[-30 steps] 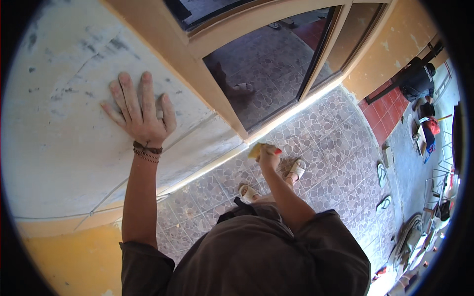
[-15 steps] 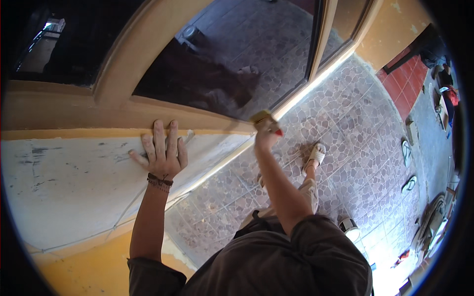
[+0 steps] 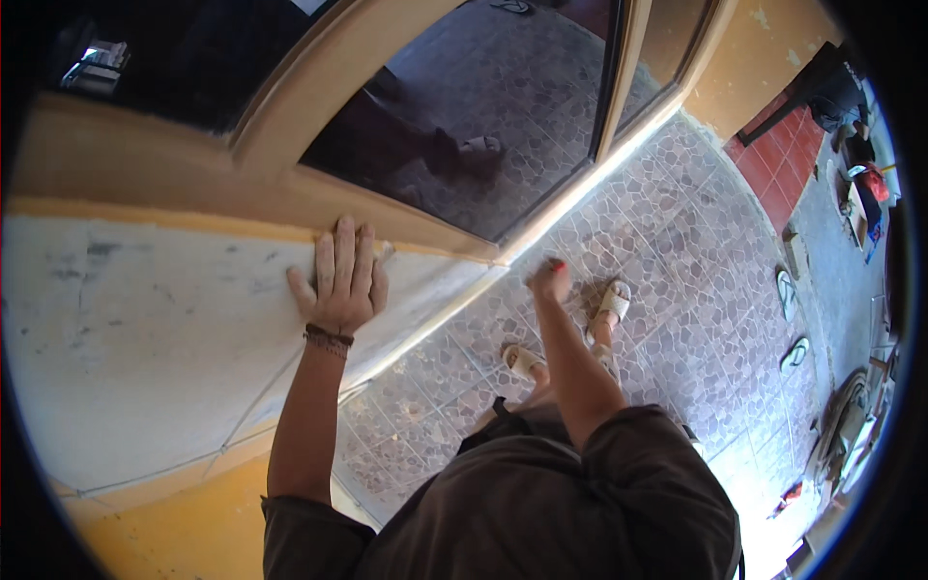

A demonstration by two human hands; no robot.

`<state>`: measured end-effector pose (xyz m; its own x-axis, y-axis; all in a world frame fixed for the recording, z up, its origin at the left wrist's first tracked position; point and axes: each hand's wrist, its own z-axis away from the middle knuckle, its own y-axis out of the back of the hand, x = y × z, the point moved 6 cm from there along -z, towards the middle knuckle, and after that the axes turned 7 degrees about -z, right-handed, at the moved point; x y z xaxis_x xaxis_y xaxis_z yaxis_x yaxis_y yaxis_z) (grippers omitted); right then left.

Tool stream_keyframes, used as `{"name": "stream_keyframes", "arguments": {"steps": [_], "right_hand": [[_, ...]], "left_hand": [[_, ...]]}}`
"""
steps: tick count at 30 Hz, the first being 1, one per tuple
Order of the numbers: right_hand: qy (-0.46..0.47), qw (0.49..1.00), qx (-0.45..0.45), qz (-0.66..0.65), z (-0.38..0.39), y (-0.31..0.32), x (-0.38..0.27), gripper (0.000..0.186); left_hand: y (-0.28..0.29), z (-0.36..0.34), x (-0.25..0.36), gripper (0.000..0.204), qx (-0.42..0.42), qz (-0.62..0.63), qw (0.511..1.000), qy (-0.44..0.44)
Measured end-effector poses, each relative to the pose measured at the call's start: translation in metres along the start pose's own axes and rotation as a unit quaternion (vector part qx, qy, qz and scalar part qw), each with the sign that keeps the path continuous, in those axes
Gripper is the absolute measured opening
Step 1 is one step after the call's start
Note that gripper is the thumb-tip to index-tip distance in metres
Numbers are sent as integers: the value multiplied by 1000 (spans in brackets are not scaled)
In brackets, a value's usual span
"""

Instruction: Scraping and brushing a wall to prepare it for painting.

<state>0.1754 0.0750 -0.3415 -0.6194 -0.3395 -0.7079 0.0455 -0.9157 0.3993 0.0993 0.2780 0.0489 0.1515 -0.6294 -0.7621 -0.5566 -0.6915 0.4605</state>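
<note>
My left hand [image 3: 342,282] lies flat against the white wall panel [image 3: 174,319], fingers stretched out, its fingertips at the lower edge of the brown window frame [image 3: 387,208]. Over the tiled floor, apart from the wall's corner, my right hand [image 3: 551,281] is closed around a paintbrush [image 3: 558,265]. Only a small red part of the brush shows; the rest is hidden by the hand and blurred. Dark window glass [image 3: 503,106] above reflects the floor and a dim figure.
My feet in woven sandals [image 3: 611,307] stand on the patterned tiles. Two loose flip-flops [image 3: 795,356] lie to the right, by the floor's edge. Farther right are a dark piece of furniture [image 3: 822,92] and a heap of items [image 3: 843,425]. Yellow wall [image 3: 184,532] runs below the panel.
My right hand has drawn back from the frame's corner, down and to the right, with the paintbrush. The view has shifted, and my left hand stays on the wall.
</note>
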Motion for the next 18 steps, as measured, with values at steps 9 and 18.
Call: {"name": "stream_keyframes", "arguments": {"steps": [9,18], "right_hand": [[122,952,-281,-19,168,70,-14,24],[93,872,-460,-140,234,105,-120,27]], "left_hand": [[-15,24,26,44,-66,159,982,72],[40,148,166,32,-397,771,297,400]]}}
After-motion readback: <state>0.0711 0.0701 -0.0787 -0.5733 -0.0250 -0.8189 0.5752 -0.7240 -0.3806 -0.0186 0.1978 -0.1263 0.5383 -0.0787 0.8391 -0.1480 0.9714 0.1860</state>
